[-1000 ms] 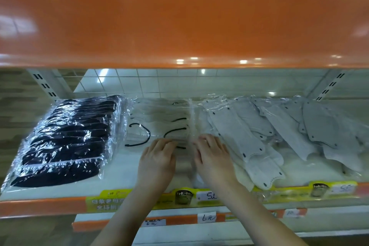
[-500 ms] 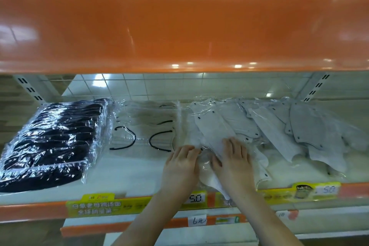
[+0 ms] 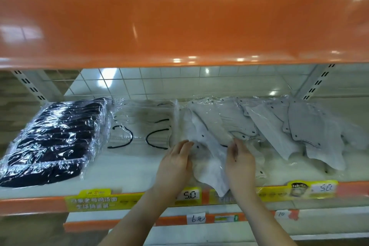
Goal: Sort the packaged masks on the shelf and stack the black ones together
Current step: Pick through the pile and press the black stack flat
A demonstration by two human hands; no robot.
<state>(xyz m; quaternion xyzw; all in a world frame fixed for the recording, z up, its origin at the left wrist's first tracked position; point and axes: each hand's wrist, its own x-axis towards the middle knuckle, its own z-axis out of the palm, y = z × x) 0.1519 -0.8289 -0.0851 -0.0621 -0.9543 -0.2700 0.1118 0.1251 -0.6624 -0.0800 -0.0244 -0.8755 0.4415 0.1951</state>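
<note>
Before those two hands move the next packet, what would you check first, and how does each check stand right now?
1. Stack of black masks in clear wrap sits together at the shelf's left: ok.
2. Left hand touches the grey mask packet: ok.
3. Right hand on that packet's other side: ok.
4. Firm grip on the packet: cannot tell.
5. Grey packets to the right tidy: not ok, they lie fanned and overlapping.
6. Any black mask among the grey: cannot tell.
</note>
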